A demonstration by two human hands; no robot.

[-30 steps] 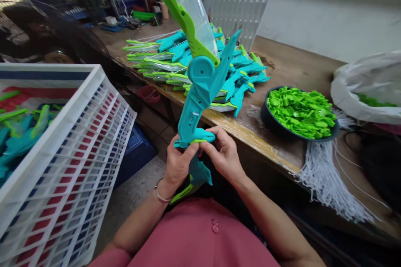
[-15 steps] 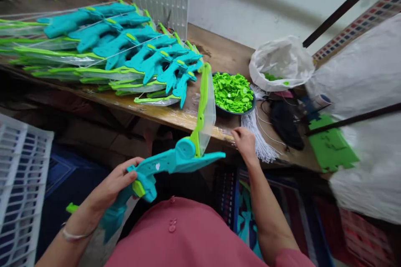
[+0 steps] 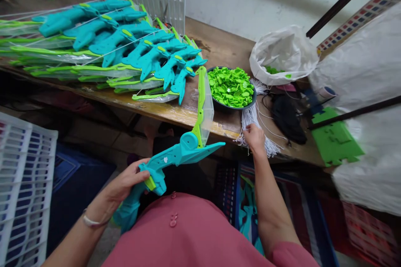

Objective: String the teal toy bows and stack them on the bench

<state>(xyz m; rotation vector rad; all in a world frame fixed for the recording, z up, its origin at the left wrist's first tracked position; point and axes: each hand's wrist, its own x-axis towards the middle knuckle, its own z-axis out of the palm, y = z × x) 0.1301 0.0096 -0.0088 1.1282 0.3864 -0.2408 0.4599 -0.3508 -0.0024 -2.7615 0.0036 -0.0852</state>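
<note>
At the lower centre of the frame, the turquoise-and-green bow [image 3: 171, 155] is gripped near its handle by the left hand [image 3: 125, 182]. Held there alone, its long upper end could tip or knock the bowl [image 3: 233, 107]. The white cords [image 3: 249, 113], right of centre, lie loose and overlapping, so a pull could tangle them. The right arm extends from lower right, its hand [image 3: 255, 137] at the cords, fingertips together; whether they pinch a strand, one cannot tell.
</note>
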